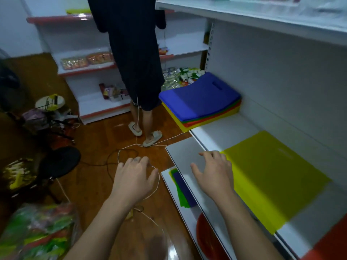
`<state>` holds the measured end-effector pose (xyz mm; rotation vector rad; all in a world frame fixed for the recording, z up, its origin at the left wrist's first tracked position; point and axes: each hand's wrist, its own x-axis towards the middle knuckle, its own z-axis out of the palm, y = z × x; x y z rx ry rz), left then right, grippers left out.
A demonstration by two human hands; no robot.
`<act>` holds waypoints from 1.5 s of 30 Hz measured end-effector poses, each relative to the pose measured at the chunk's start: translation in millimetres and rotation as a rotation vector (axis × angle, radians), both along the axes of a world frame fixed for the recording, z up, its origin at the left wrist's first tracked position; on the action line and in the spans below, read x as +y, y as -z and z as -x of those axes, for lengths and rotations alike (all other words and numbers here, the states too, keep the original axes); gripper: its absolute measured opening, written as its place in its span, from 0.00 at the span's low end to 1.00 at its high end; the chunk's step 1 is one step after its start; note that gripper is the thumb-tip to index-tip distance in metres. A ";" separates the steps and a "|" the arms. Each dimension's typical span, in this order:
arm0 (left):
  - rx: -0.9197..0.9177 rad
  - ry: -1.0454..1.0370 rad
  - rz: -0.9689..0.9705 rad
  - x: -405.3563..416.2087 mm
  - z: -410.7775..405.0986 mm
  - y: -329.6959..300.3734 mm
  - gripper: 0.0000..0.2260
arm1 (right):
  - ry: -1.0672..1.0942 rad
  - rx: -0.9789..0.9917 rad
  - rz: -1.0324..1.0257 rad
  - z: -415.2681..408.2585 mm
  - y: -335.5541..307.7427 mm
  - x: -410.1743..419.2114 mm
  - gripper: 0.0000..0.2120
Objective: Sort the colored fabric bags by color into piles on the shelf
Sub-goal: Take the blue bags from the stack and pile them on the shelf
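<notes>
While both grips spread wide, R hand touches yellow bag; L hand hovers w/o load.

The shelf is white. On it lies a yellow bag, and farther along a stack runs blue on top, then green, orange, red and yellow edges. Lower down, a blue bag overlaps a green bag. The floor is brown wood.

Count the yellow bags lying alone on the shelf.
1: a yellow bag lies flat on the shelf by the right hand. The mixed stack may hide more.
</notes>
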<state>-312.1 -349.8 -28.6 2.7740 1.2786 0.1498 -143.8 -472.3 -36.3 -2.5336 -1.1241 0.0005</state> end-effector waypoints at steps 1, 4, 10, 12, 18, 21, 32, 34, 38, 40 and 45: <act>0.006 0.012 -0.004 12.5 -9.7 -1.8 0.17 | 0.012 -0.006 0.006 -7.2 -2.0 7.4 0.22; -0.004 0.058 -0.033 50.4 -43.1 -3.9 0.17 | 0.056 -0.019 0.042 -31.2 -2.7 28.5 0.21; -0.021 0.202 -0.071 131.2 -114.1 0.3 0.16 | 0.211 -0.033 0.087 -76.9 3.4 82.7 0.20; -0.062 0.244 -0.125 162.6 -140.1 -0.2 0.16 | 0.269 -0.036 0.143 -93.9 3.6 101.9 0.20; -0.108 0.418 -0.121 254.7 -229.5 -11.7 0.16 | 0.593 0.072 0.244 -149.1 -8.3 163.8 0.27; -0.065 0.481 -0.117 285.9 -271.2 -10.4 0.21 | 0.737 0.266 0.228 -173.6 -5.4 194.5 0.34; 0.068 0.641 -0.132 345.6 -342.3 5.2 0.27 | 0.925 0.360 0.013 -178.6 9.7 207.5 0.18; 0.111 0.651 -0.118 346.2 -351.4 -0.4 0.26 | 0.933 0.310 0.002 -176.7 9.1 211.3 0.16; 0.337 0.649 0.146 355.2 -377.0 -5.6 0.22 | 0.954 0.297 -0.017 -176.6 14.6 217.0 0.17; 0.408 0.664 0.271 362.3 -390.6 -5.1 0.21 | 0.974 0.330 -0.006 -176.8 18.3 218.4 0.19; 0.472 0.776 0.192 363.5 -402.3 -4.0 0.20 | 1.008 0.357 0.028 -176.3 21.9 221.3 0.24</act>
